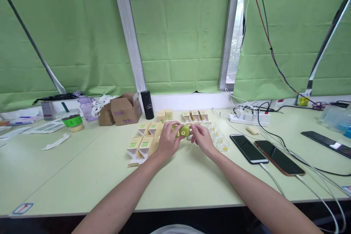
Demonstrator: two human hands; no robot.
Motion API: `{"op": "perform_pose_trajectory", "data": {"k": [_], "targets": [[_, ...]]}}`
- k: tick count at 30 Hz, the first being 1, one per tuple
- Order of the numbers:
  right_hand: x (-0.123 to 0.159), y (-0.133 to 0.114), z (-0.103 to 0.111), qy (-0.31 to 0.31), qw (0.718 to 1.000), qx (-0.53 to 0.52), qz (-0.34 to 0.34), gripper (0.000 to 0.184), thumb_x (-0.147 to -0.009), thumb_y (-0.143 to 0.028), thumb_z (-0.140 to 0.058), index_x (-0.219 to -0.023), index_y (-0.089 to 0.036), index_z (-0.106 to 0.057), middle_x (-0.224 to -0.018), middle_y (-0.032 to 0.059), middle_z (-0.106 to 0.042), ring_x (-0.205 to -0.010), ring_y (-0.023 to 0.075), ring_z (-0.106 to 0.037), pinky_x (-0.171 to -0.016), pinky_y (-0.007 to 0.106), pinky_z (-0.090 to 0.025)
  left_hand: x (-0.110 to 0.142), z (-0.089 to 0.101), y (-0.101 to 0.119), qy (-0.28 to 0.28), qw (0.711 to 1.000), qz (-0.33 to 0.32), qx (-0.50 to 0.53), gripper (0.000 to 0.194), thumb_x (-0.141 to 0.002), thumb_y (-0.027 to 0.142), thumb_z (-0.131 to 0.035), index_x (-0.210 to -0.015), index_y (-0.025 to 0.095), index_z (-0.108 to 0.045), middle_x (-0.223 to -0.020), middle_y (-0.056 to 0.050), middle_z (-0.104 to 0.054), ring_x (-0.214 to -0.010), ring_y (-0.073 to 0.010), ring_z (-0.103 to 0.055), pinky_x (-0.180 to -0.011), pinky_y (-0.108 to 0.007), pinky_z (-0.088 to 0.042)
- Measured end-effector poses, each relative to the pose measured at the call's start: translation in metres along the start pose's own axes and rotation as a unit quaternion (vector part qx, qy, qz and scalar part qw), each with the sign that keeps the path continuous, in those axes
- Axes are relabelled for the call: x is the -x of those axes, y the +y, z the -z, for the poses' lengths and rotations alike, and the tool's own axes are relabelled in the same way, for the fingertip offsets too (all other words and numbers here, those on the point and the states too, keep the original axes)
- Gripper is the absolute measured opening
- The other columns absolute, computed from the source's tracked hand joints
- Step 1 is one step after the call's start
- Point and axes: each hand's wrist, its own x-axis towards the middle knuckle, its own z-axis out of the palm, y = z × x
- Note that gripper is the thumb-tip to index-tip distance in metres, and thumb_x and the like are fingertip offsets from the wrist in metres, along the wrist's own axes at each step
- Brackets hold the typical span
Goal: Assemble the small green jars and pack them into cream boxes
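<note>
My left hand (169, 139) is closed around a small rounded green case (184, 131) with a pale mark on its face. My right hand (202, 138) has its fingers curled, and its thumb and forefinger tips meet at the right edge of the case. Whatever those fingertips pinch is too small to make out. Left of my left hand stand several open small cartons (145, 144) with green labels. Beside my right hand lie clear plastic trays (220, 140) with small yellow pieces in them.
More small cartons (195, 116) stand behind my hands. A black cylinder (147, 105) and a cardboard box (126, 109) are at the back left. On the right lie phones (249, 148) with charging cables and a power strip (249, 117). A cup (72, 121) stands far left.
</note>
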Motion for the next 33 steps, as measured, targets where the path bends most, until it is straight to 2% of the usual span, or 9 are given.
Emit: {"op": "perform_pose_trajectory", "data": {"k": [4,8,10,16,19,21,24,28,33], "targets": [[-0.004,-0.006,0.012,0.038,0.994,0.103,0.024,0.040,-0.092,-0.057,-0.060,-0.088,-0.019,-0.071,-0.058,0.0010,-0.064,-0.054,0.0177,-0.059,-0.055,0.029,-0.044,-0.001,-0.003,-0.002,0.009,0.993,0.095,0.069,0.040,-0.092,0.026,-0.075,-0.132,0.025,-0.068,-0.123,-0.010,-0.067,-0.123,-0.0304,-0.056,-0.110,-0.049,-0.049],[0.001,-0.032,0.038,0.023,0.958,0.282,0.051,0.020,-0.092,-0.035,-0.060,-0.092,-0.022,-0.075,-0.075,0.0030,-0.074,-0.065,0.0190,-0.065,-0.062,0.030,-0.044,-0.004,-0.009,-0.005,0.023,0.959,0.234,0.159,0.036,-0.088,0.035,-0.080,-0.122,0.024,-0.075,-0.121,-0.009,-0.070,-0.115,-0.0276,-0.062,-0.100,-0.042,-0.053],[0.010,-0.047,0.056,0.002,0.913,0.406,0.033,0.017,-0.094,-0.031,-0.061,-0.099,-0.025,-0.077,-0.087,0.0029,-0.078,-0.073,0.0199,-0.068,-0.064,0.030,-0.040,-0.005,-0.011,-0.006,0.025,0.937,0.284,0.203,0.036,-0.087,0.041,-0.080,-0.118,0.023,-0.078,-0.120,-0.010,-0.071,-0.106,-0.0254,-0.066,-0.090,-0.037,-0.054],[0.047,-0.058,0.115,-0.079,0.709,0.700,0.023,0.018,-0.094,-0.018,-0.063,-0.105,-0.022,-0.078,-0.105,0.0115,-0.077,-0.103,0.0293,-0.068,-0.068,0.031,-0.038,-0.008,-0.016,-0.010,0.021,0.895,0.358,0.264,0.051,-0.080,0.063,-0.079,-0.102,0.018,-0.080,-0.101,-0.009,-0.077,-0.086,-0.0219,-0.066,-0.074,-0.032,-0.051],[0.062,-0.049,0.135,-0.110,0.655,0.746,0.043,0.020,-0.093,-0.017,-0.067,-0.109,-0.020,-0.077,-0.112,0.0138,-0.074,-0.108,0.0324,-0.066,-0.072,0.033,-0.042,-0.009,-0.017,-0.010,0.036,0.885,0.373,0.277,0.053,-0.077,0.067,-0.081,-0.099,0.018,-0.080,-0.098,-0.009,-0.078,-0.085,-0.0218,-0.068,-0.075,-0.032,-0.052],[0.069,-0.045,0.139,-0.116,0.646,0.753,0.047,0.020,-0.095,-0.014,-0.061,-0.105,-0.021,-0.077,-0.114,0.0143,-0.072,-0.107,0.0314,-0.066,-0.071,0.033,-0.042,-0.009,-0.017,-0.010,0.041,0.881,0.379,0.279,0.054,-0.076,0.067,-0.082,-0.098,0.018,-0.080,-0.097,-0.009,-0.078,-0.085,-0.0219,-0.069,-0.076,-0.032,-0.053],[0.074,-0.043,0.132,-0.118,0.660,0.738,0.069,0.027,-0.097,-0.009,-0.052,-0.100,-0.020,-0.076,-0.115,0.0138,-0.071,-0.103,0.0285,-0.067,-0.073,0.034,-0.044,-0.009,-0.017,-0.009,0.047,0.877,0.388,0.278,0.056,-0.074,0.069,-0.082,-0.097,0.018,-0.080,-0.093,-0.008,-0.078,-0.084,-0.0214,-0.069,-0.076,-0.032,-0.054],[0.077,-0.043,0.098,-0.147,0.696,0.694,0.108,0.030,-0.096,-0.006,-0.048,-0.102,-0.020,-0.074,-0.128,0.0143,-0.068,-0.102,0.0264,-0.068,-0.081,0.036,-0.048,-0.010,-0.017,-0.008,0.057,0.863,0.403,0.300,0.057,-0.069,0.069,-0.085,-0.094,0.018,-0.080,-0.094,-0.008,-0.079,-0.086,-0.0224,-0.070,-0.078,-0.032,-0.055],[0.074,-0.039,0.050,-0.199,0.743,0.629,0.114,0.033,-0.092,-0.002,-0.051,-0.109,-0.023,-0.070,-0.134,0.0133,-0.069,-0.110,0.0294,-0.067,-0.076,0.034,-0.048,-0.011,-0.015,-0.004,0.070,0.835,0.424,0.342,0.053,-0.067,0.066,-0.088,-0.091,0.019,-0.082,-0.098,-0.011,-0.081,-0.092,-0.0250,-0.072,-0.082,-0.034,-0.056]]}}
